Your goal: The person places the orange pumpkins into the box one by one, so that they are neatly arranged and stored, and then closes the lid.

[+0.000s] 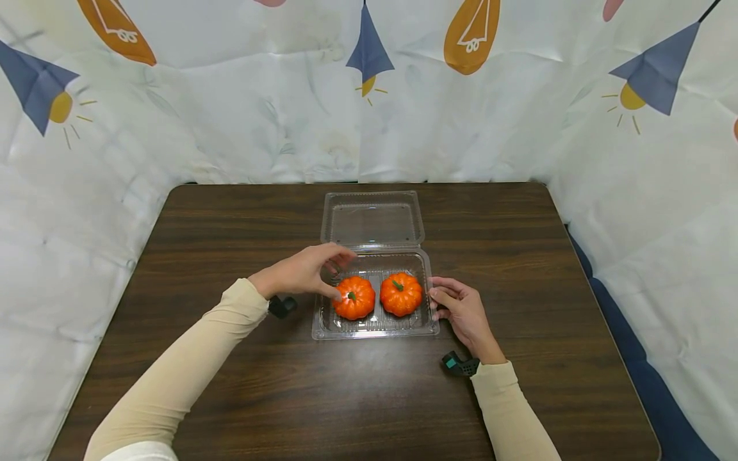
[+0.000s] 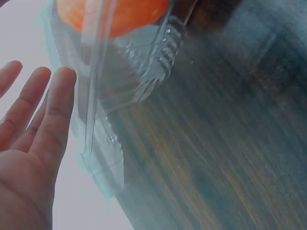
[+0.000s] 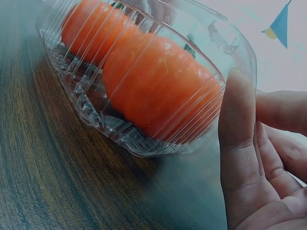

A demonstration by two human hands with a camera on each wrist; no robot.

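Note:
A clear plastic clamshell container (image 1: 376,329) lies unfolded on the table, its lid (image 1: 371,221) tipped back away from me. Two small orange pumpkins with green stems sit side by side inside, a left pumpkin (image 1: 359,306) and a right pumpkin (image 1: 401,295). My left hand (image 1: 308,269) is over the container's left side, thumb overlapping the left pumpkin in the head view, fingers apart and loosely bent. In the left wrist view its fingers (image 2: 60,110) extend beside the clear wall. My right hand (image 1: 466,314) pinches the container's right rim between thumb (image 3: 237,115) and fingers.
The dark wood table (image 1: 248,397) has rounded corners. White patterned cloth (image 1: 230,115) hangs behind it and along both sides. Dark blue fabric (image 1: 634,358) shows past the right edge. Each wrist wears a small black camera (image 1: 459,365).

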